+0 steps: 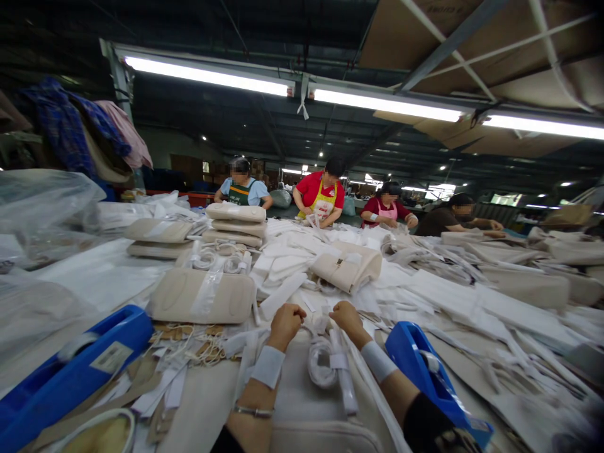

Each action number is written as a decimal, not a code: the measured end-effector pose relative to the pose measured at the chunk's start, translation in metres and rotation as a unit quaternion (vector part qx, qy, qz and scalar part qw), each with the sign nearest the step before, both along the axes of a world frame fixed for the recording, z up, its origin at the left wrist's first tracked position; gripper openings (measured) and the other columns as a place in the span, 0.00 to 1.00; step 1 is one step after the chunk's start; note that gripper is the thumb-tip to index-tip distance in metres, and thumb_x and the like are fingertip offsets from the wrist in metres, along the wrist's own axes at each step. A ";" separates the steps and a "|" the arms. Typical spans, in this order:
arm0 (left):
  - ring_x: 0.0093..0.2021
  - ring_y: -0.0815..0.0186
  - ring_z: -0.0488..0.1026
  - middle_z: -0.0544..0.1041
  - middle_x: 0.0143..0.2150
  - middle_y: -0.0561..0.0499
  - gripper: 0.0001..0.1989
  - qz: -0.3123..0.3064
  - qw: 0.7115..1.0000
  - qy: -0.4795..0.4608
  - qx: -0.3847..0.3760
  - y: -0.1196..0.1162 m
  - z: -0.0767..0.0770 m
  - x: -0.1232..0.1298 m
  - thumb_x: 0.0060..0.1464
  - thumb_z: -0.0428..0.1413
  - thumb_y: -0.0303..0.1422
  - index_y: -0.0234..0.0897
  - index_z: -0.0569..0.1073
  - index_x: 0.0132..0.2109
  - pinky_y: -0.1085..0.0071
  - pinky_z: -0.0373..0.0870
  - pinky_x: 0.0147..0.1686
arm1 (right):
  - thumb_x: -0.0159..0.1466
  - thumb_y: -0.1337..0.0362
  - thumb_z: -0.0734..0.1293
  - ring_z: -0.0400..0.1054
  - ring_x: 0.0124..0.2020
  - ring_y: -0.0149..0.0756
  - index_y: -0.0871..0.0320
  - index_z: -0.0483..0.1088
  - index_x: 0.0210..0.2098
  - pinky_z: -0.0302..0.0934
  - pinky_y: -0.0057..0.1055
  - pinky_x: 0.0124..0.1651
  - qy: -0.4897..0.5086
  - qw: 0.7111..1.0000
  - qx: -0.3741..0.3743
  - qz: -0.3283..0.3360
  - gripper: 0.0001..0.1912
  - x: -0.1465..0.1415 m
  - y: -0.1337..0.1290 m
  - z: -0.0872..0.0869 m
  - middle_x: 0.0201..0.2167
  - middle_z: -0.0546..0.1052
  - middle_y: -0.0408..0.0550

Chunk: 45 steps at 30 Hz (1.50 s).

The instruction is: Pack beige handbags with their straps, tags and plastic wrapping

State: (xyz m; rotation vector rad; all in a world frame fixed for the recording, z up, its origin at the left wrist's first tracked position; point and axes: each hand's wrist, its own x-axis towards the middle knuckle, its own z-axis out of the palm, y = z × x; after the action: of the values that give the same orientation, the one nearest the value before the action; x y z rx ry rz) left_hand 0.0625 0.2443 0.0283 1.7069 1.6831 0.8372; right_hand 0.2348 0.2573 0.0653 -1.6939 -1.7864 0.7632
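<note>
My left hand [287, 324] is closed, knuckles up, at the far side of a pale beige bag [325, 437] lying in front of me. Opposite it, my right hand [348, 319] is also closed, fingers curled inward. What either hand pinches is too small to make out. Between my forearms, a coiled strap [322, 365] in clear wrapping rests on the bag, beside a white wrapped strip [343, 374]. Just beyond my hands sits a folded beige bag [346, 265] with a small dark clasp. A wrapped beige bag [202, 296] lies to the left.
Blue tape dispensers stand left [117, 346] and right [419, 358] of my arms. Tags with strings [207, 346] lie at left, near a round tub [106, 434]. Stacked bags [236, 214] and white sheets cover the table. Several people work across it.
</note>
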 end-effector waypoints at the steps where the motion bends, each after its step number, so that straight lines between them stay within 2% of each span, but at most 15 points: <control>1: 0.42 0.64 0.77 0.80 0.35 0.51 0.07 0.000 1.000 -0.007 -0.002 0.002 -0.002 -0.001 0.61 0.56 0.31 0.32 0.77 0.38 0.60 0.71 0.49 | 0.66 0.67 0.64 0.66 0.49 0.42 0.62 0.70 0.44 0.62 0.44 0.53 -0.039 0.999 0.028 -0.015 0.07 -0.004 -0.015 0.007 0.46 0.72 0.52; 5: 0.40 0.65 0.77 0.78 0.37 0.50 0.10 0.003 0.999 -0.031 -0.013 0.007 -0.010 -0.003 0.63 0.55 0.35 0.32 0.75 0.41 0.61 0.74 0.45 | 0.63 0.76 0.59 0.61 0.52 0.45 0.58 0.73 0.37 0.53 0.42 0.58 -0.111 0.980 0.155 0.051 0.12 -0.030 -0.099 0.011 0.44 0.72 0.52; 8: 0.38 0.66 0.76 0.78 0.38 0.50 0.11 0.002 0.999 -0.039 -0.020 0.009 -0.014 -0.004 0.63 0.55 0.36 0.32 0.75 0.43 0.64 0.75 0.41 | 0.57 0.76 0.64 0.64 0.40 0.44 0.56 0.72 0.33 0.58 0.39 0.43 -0.198 0.910 0.320 0.172 0.09 -0.053 -0.157 -0.027 0.37 0.73 0.49; 10: 0.38 0.66 0.76 0.78 0.39 0.50 0.10 0.003 0.999 -0.036 -0.016 0.008 -0.013 -0.004 0.62 0.55 0.36 0.32 0.75 0.43 0.64 0.75 0.40 | 0.57 0.73 0.66 0.62 0.32 0.41 0.57 0.71 0.32 0.57 0.36 0.34 -0.212 0.879 0.382 0.193 0.06 -0.065 -0.179 -0.063 0.31 0.72 0.48; 12: 0.39 0.65 0.76 0.77 0.39 0.49 0.10 0.010 1.000 -0.030 0.002 0.006 -0.008 -0.003 0.62 0.55 0.35 0.31 0.75 0.43 0.63 0.75 0.41 | 0.59 0.70 0.67 0.61 0.32 0.42 0.58 0.72 0.37 0.58 0.37 0.34 -0.220 0.866 0.414 0.175 0.06 -0.072 -0.189 -0.093 0.32 0.73 0.49; 14: 0.41 0.65 0.76 0.77 0.41 0.49 0.09 0.016 0.999 -0.021 0.030 0.002 0.001 0.001 0.63 0.55 0.34 0.32 0.74 0.44 0.62 0.75 0.43 | 0.59 0.69 0.67 0.62 0.37 0.44 0.58 0.72 0.41 0.59 0.39 0.39 -0.215 0.879 0.390 0.169 0.09 -0.074 -0.192 -0.106 0.36 0.73 0.50; 18: 0.39 0.66 0.76 0.78 0.41 0.49 0.09 -0.013 0.998 0.013 0.061 -0.011 0.022 0.015 0.63 0.54 0.33 0.32 0.74 0.46 0.65 0.76 0.40 | 0.60 0.71 0.66 0.61 0.40 0.43 0.55 0.71 0.39 0.59 0.38 0.42 -0.176 0.922 0.291 0.184 0.09 -0.070 -0.196 -0.093 0.39 0.72 0.48; 21: 0.39 0.66 0.77 0.78 0.38 0.50 0.07 -0.052 0.994 0.078 0.053 -0.024 0.027 0.022 0.62 0.56 0.31 0.31 0.75 0.41 0.63 0.75 0.43 | 0.62 0.70 0.65 0.60 0.42 0.42 0.57 0.71 0.40 0.60 0.38 0.44 -0.157 0.930 0.276 0.187 0.08 -0.068 -0.200 -0.083 0.41 0.71 0.49; 24: 0.46 0.63 0.76 0.79 0.41 0.48 0.05 -0.068 0.983 0.160 0.049 -0.040 0.019 0.021 0.61 0.55 0.27 0.31 0.76 0.40 0.58 0.71 0.51 | 0.63 0.70 0.64 0.59 0.44 0.42 0.57 0.71 0.40 0.60 0.39 0.47 -0.152 0.932 0.268 0.189 0.07 -0.067 -0.201 -0.083 0.43 0.70 0.50; 27: 0.51 0.61 0.74 0.79 0.46 0.42 0.12 -0.072 0.970 0.228 0.051 -0.057 0.005 0.017 0.60 0.48 0.20 0.31 0.76 0.44 0.62 0.66 0.54 | 0.65 0.68 0.62 0.58 0.44 0.43 0.57 0.71 0.41 0.60 0.40 0.48 -0.158 0.934 0.264 0.182 0.07 -0.066 -0.200 -0.085 0.43 0.70 0.50; 31: 0.53 0.61 0.72 0.76 0.52 0.42 0.18 -0.078 0.954 0.277 0.078 -0.071 -0.004 0.014 0.58 0.44 0.18 0.34 0.73 0.49 0.66 0.64 0.54 | 0.65 0.67 0.61 0.58 0.43 0.44 0.57 0.72 0.40 0.60 0.41 0.46 -0.182 0.931 0.266 0.171 0.08 -0.065 -0.198 -0.083 0.42 0.70 0.52; 37: 0.51 0.57 0.74 0.77 0.50 0.41 0.19 -0.089 0.941 0.313 0.095 -0.075 -0.003 0.016 0.60 0.42 0.20 0.34 0.72 0.50 0.64 0.67 0.50 | 0.61 0.68 0.64 0.61 0.42 0.44 0.58 0.71 0.43 0.62 0.40 0.44 -0.206 0.925 0.266 0.177 0.10 -0.070 -0.201 -0.078 0.42 0.72 0.52; 41: 0.51 0.58 0.74 0.78 0.49 0.41 0.19 -0.090 0.939 0.317 0.100 -0.076 -0.005 0.013 0.60 0.42 0.20 0.34 0.72 0.51 0.65 0.68 0.50 | 0.62 0.70 0.63 0.66 0.41 0.36 0.56 0.73 0.38 0.63 0.29 0.43 -0.060 0.944 0.258 0.198 0.08 -0.056 -0.199 -0.057 0.40 0.75 0.46; 43: 0.52 0.58 0.74 0.78 0.50 0.41 0.19 -0.089 0.941 0.311 0.101 -0.075 -0.007 0.012 0.60 0.42 0.21 0.34 0.72 0.52 0.65 0.67 0.50 | 0.64 0.72 0.61 0.69 0.41 0.31 0.55 0.74 0.34 0.62 0.24 0.44 0.021 0.962 0.238 0.135 0.10 -0.033 -0.186 -0.042 0.38 0.76 0.43; 45: 0.52 0.58 0.74 0.77 0.51 0.42 0.19 -0.089 0.944 0.301 0.101 -0.075 -0.009 0.011 0.61 0.43 0.22 0.35 0.72 0.53 0.66 0.67 0.51 | 0.63 0.71 0.63 0.70 0.40 0.32 0.56 0.75 0.32 0.62 0.25 0.45 0.022 0.981 0.193 0.007 0.09 -0.002 -0.161 -0.028 0.35 0.77 0.43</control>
State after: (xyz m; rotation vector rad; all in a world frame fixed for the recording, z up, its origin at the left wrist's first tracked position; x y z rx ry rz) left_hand 0.0735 0.1698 0.0189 2.3925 1.8186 0.4291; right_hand 0.2331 0.0961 0.0378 -1.3982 -1.7812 0.4187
